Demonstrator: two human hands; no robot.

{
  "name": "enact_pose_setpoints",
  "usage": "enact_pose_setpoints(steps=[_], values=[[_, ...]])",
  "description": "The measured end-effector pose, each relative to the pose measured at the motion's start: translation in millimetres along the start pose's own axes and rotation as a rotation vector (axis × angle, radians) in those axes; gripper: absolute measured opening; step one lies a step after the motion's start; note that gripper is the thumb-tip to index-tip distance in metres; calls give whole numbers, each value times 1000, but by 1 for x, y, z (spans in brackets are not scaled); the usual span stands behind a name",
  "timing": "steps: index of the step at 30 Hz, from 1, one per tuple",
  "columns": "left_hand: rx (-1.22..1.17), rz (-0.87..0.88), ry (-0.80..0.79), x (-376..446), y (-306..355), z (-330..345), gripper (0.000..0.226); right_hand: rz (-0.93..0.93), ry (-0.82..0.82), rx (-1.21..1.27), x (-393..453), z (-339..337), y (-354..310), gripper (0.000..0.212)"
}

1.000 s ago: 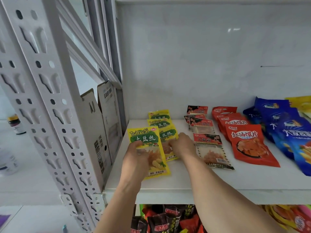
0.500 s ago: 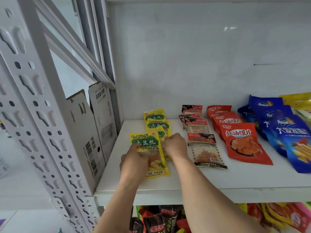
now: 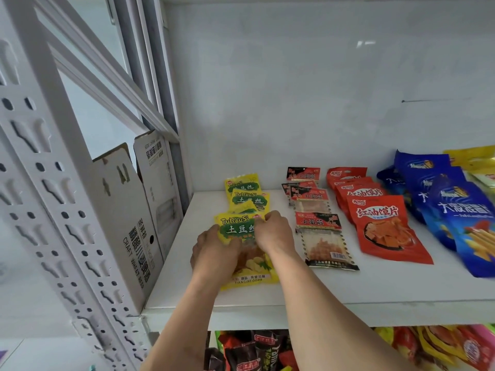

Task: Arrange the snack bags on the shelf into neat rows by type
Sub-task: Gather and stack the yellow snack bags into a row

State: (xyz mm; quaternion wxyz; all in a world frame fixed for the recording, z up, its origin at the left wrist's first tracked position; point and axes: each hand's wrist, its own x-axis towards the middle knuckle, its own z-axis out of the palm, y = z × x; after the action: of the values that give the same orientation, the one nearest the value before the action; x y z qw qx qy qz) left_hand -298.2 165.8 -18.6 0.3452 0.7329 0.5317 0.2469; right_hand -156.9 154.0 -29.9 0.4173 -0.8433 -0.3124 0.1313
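Observation:
A yellow-and-green snack bag (image 3: 235,227) lies flat at the front of the yellow row on the white shelf (image 3: 334,295). My left hand (image 3: 214,253) rests on its left side and grips its edge. My right hand (image 3: 273,232) pinches its upper right corner. Behind it, more yellow bags (image 3: 247,196) overlap toward the back wall. To the right run a row of small clear-and-red bags (image 3: 318,231), a row of red bags (image 3: 383,226) and a row of blue bags (image 3: 460,210).
A folded cardboard box (image 3: 134,218) leans against the white perforated upright (image 3: 53,183) at the shelf's left end. Yellow bags (image 3: 474,159) show at the far right. The lower shelf holds dark and red snack bags (image 3: 254,349).
Both hands and the front yellow bag have shifted slightly back toward the other yellow bags; my right hand moved onto the bag's upper right corner. The camera view swung a little left.

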Motion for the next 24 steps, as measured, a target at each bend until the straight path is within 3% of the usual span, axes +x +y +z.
enact_pose_setpoints(steps=[6,13,18,20,24], values=[[-6,-69,-61,27,7,3,69,-49,-30,-153,1,-2,-1,53],[-159,-8,-69,42,10,7,29,-71,-167,-73,19,-4,0,64],[-203,-57,-63,48,15,8,77,-39,-164,32,35,-5,-3,73],[-169,-44,-67,53,15,9,79,-23,-187,35,42,-4,-6,75],[-110,-12,-60,64,14,15,58,0,-204,16,53,0,-9,72]])
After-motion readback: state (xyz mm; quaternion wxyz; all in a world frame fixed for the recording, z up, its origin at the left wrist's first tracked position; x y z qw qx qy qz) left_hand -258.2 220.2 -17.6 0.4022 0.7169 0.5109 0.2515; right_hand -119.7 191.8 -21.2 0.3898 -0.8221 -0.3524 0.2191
